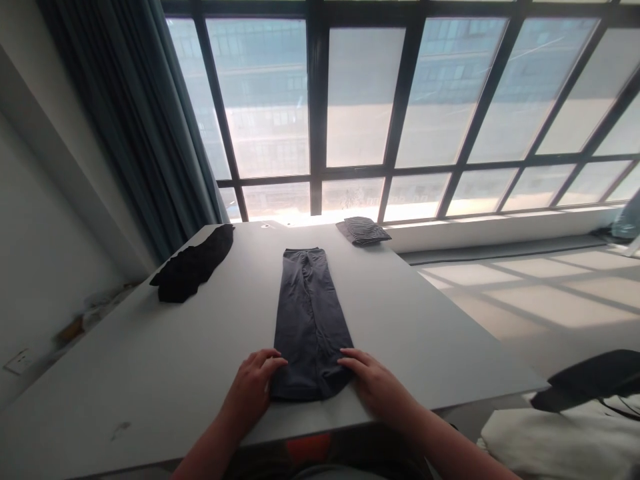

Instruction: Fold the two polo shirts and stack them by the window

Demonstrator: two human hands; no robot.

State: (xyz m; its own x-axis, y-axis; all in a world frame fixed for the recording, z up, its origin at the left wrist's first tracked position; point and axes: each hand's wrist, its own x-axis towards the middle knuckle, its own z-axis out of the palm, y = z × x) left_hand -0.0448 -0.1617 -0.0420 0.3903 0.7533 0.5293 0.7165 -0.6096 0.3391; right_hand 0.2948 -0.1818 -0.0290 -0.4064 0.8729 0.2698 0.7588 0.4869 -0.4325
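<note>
Nearest the camera, at the bottom edge: the person's dark clothing, with a red patch (309, 448) showing just below the table edge. Both bare forearms reach forward from there over a white table (415, 327).

Dark grey garment (307, 320): lies on the table in front of the person, folded into a long, narrow strip. Narrower end with a band points to the window; wider end lies near the front edge of the table. Creases run along its middle.

Left hand (254, 377): at the garment's near left edge, fingers bent, fingertips touching the cloth. Right hand (369, 379): at the opposite edge, fingertips laid on the fabric. Grip: contact on both sides (whether the cloth is pinched or merely touched, I cannot tell for either hand).

Elsewhere on the table: black cloth (195, 267), loosely heaped by the far left edge; striped cloth (367, 231), folded, at the far right corner.

Beyond: large dark-framed window (365, 100), dark curtain (135, 120) at left, sunlit floor (540, 283) at right.
</note>
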